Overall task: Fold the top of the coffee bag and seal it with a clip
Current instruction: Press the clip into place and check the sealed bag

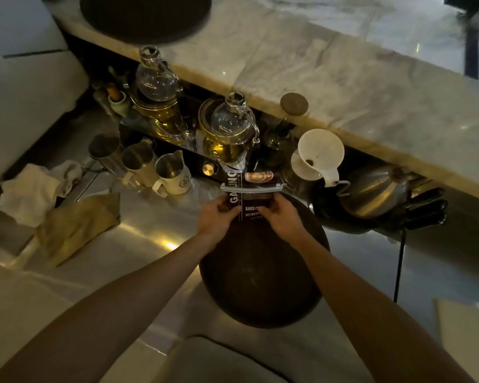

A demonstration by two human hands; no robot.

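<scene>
- Two hands grip one dark printed coffee bag (242, 201), held upright over a round dark wooden tray (263, 272); left hand (217, 217) fingers curl around its left edge, right hand (278, 215) fingers pinch its right side.
- Long grey plastic clip (252, 187) lies across the folded top; judged seated, the grip steadying the bag for checking.
- Surface: polished steel counter (138, 239), dimly lit.
- Behind: three steel milk pitchers (138, 164), glass siphon brewers (230, 125), white funnel dripper (320, 154), marble ledge (343, 87).
</scene>
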